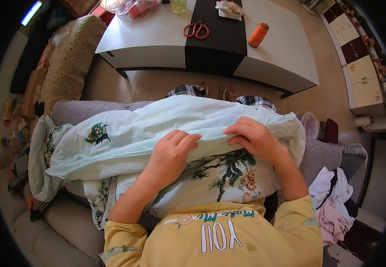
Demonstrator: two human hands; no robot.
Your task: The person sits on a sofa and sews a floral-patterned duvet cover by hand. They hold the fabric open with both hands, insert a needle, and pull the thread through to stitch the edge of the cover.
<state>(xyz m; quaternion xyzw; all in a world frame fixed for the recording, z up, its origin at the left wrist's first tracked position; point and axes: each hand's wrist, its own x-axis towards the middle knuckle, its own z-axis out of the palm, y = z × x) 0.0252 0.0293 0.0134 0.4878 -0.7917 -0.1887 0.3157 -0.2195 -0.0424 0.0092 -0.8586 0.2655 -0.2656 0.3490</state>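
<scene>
A large pale blue-green cloth (166, 113) with printed plants and flowers is spread across my lap and the seat. My left hand (173, 153) pinches a folded edge of it between thumb and fingers. To its right, my right hand (254, 138) grips the same edge, thumb below and fingers above. Something thin, perhaps a needle or thread, shows by my right thumb, too small to tell. A green pine and orange flower print (236, 173) lies on the part nearest my body.
Ahead stands a white and black coffee table (279, 40) with red-handled scissors (196, 30), an orange cone of thread (258, 35), a glass (178, 6) and plastic bags (136, 8). Clothes (333, 207) lie piled on the right. A grey sofa (62, 230) surrounds me; cabinets (363, 70) line the right.
</scene>
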